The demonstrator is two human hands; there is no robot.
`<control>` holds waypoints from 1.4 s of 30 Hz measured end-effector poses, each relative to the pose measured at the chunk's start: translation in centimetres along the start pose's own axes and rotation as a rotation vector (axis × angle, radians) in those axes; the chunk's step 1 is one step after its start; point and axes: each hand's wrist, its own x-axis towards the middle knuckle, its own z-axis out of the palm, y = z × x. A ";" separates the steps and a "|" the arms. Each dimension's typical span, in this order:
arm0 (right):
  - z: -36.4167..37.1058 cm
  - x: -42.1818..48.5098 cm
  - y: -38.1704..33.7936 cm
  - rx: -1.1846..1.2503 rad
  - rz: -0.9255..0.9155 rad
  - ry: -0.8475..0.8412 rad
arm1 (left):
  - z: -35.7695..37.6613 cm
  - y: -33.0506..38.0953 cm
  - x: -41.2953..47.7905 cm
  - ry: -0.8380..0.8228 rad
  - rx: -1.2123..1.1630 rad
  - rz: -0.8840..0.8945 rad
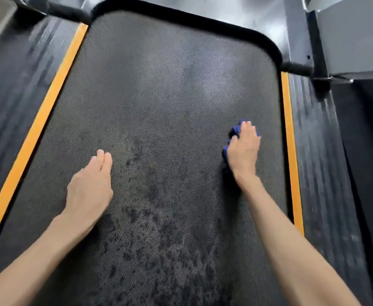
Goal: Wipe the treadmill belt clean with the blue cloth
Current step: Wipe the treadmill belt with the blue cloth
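Blue cloth (234,131): bunched, mid-right of frame, lying on treadmill belt (170,96) near belt's rt edge; mostly covered, only folds show along left side of the hand on top and a bit past its fingertips.

Rt hand (244,149): palm down on cloth, presses it onto belt; grip flat, fingers straight and together, pointing to top of frame; no curl round cloth seen; fingertips a little blurred; thumb side cannot tell.

Lt hand (90,188): lower left of centre, palm down over belt, fingers straight and together; grip wide, holds nothing; whether it touches belt or sits just above, cannot tell.

Both forearms bare, coming in from bottom corners.

Belt: dark grey, fine dotted texture, fills centre of frame; dark blotches (159,239) spread over lower centre, betw. the two arms, thinning toward mid-frame; pale sheen (203,82) upper centre.

Orange strip (37,127) along belt's left edge; second orange strip (290,140) along rt edge, just beside cloth hand but apart from it.

Outside strips: dark ribbed side rails, left (15,85) and rt (320,151).

Top of frame: black curved trim (181,17) round belt's far end; grey shiny cover (236,16) behind it; grey upright (353,40) upper rt corner.
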 end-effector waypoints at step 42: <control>11.7 -4.0 -24.1 0.030 -1.167 -0.472 | -0.5 -8.9 -5.6 -0.285 -0.042 -0.164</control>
